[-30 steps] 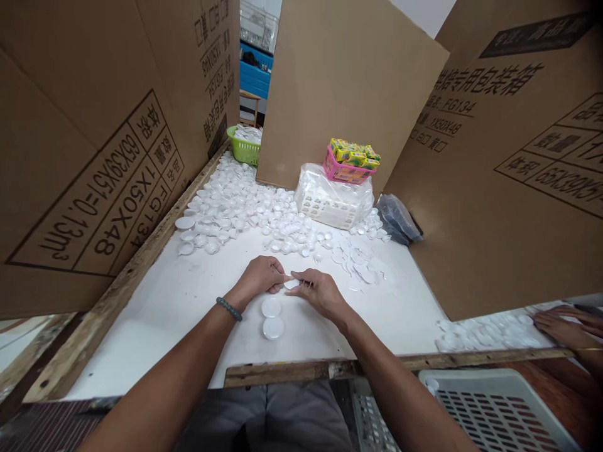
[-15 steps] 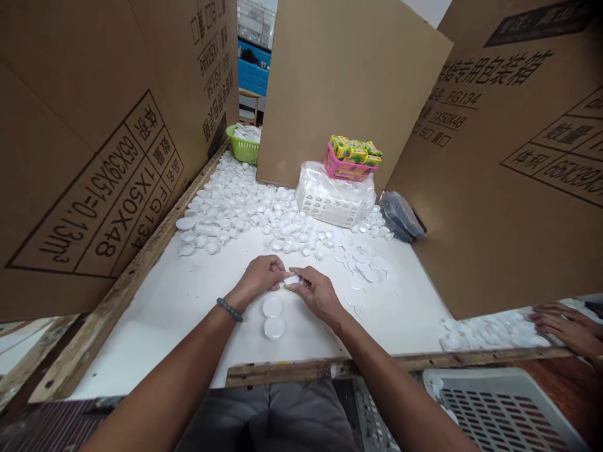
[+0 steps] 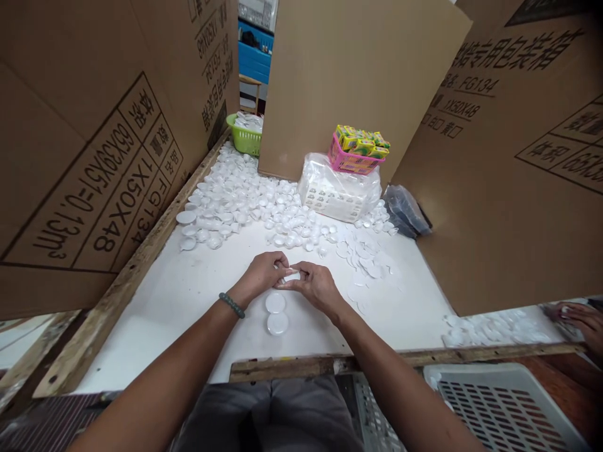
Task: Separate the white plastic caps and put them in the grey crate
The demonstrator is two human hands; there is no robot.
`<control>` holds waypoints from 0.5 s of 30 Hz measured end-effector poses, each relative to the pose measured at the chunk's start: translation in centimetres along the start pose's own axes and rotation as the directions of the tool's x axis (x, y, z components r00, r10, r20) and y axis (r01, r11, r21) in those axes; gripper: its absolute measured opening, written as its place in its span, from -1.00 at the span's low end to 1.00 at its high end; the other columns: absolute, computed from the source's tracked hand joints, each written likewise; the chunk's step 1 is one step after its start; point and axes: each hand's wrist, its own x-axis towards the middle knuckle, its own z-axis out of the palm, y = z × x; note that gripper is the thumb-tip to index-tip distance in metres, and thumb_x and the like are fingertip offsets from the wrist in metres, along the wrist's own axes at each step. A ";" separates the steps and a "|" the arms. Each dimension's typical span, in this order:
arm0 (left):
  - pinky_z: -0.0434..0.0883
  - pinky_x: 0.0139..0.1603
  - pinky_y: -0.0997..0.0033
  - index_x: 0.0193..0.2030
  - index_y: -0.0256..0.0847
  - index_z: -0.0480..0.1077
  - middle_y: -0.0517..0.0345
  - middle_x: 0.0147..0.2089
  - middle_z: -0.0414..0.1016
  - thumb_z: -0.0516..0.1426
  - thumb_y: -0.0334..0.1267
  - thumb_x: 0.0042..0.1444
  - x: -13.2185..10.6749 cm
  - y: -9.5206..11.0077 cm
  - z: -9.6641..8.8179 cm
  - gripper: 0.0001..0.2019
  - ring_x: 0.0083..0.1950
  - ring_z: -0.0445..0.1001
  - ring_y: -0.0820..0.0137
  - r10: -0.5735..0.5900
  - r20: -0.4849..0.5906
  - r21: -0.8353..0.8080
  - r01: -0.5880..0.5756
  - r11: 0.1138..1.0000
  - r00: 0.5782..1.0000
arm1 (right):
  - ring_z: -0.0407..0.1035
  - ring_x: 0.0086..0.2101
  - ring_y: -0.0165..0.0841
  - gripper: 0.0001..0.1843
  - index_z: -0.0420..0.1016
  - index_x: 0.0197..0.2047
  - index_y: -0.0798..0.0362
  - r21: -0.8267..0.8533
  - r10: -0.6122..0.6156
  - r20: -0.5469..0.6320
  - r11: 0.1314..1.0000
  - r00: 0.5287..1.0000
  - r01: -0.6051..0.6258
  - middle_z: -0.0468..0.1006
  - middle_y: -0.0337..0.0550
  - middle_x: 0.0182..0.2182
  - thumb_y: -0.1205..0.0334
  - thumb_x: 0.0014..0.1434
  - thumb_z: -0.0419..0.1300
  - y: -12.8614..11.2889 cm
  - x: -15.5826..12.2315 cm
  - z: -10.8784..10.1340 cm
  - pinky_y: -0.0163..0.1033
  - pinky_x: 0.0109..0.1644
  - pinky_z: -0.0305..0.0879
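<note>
My left hand (image 3: 262,274) and my right hand (image 3: 315,285) meet at the middle of the white table (image 3: 179,301), fingertips pinched together on one small white cap (image 3: 291,275). Two finished white round caps (image 3: 276,312) lie just below my hands, one in front of the other. A large heap of white caps (image 3: 245,204) spreads across the far left of the table, and flat white discs (image 3: 365,258) lie to the right of my hands. A green bead bracelet sits on my left wrist.
Tall cardboard boxes wall the table on the left (image 3: 94,150), back (image 3: 348,81) and right (image 3: 509,163). A clear plastic bag (image 3: 336,191) carries a pink basket (image 3: 354,160); a green basket (image 3: 244,138) stands behind. Another person's hand (image 3: 577,317) rests far right. A white crate (image 3: 494,405) sits below.
My hands have closed more tightly around the cap and lifted it slightly. The other person's hand at the right has drawn back toward the edge.
</note>
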 end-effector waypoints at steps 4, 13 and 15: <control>0.27 -0.52 0.53 -0.44 -0.24 0.36 0.24 -0.49 0.40 0.22 -0.04 -0.16 -0.3 0.2 -0.3 -0.70 -0.51 0.38 0.49 0.052 -0.003 0.043 -0.052 0.998 0.999 | 0.16 -0.56 -0.47 -0.67 0.54 -0.32 0.02 0.063 0.012 -0.079 0.998 0.997 -0.007 0.29 -0.35 -0.62 -0.02 -0.11 0.28 0.0 -0.7 0.8 -0.37 -0.50 0.03; 0.27 -0.54 0.53 -0.38 -0.25 0.32 0.23 -0.40 0.38 0.25 -0.10 -0.21 -0.3 -0.2 -0.7 -0.68 -0.54 0.38 0.51 0.030 0.088 -0.037 -0.027 0.999 0.996 | 0.22 -0.52 -0.46 -0.60 0.54 -0.10 0.07 0.230 -0.016 -0.027 0.973 1.000 0.022 0.33 -0.36 -0.63 0.06 0.02 0.21 0.4 -1.5 1.4 -0.36 -0.39 0.13; 0.23 -0.57 0.55 -0.35 -0.25 0.33 0.26 -0.43 0.35 0.24 -0.12 -0.19 -0.2 -0.2 -1.0 -0.70 -0.57 0.32 0.54 0.021 0.121 -0.027 -0.018 0.999 0.992 | 0.26 -0.50 -0.44 -0.66 0.54 -0.10 0.03 0.186 -0.049 -0.040 0.981 0.998 0.056 0.39 -0.35 -0.61 0.09 0.07 0.18 0.3 -1.8 1.7 -0.36 -0.36 0.17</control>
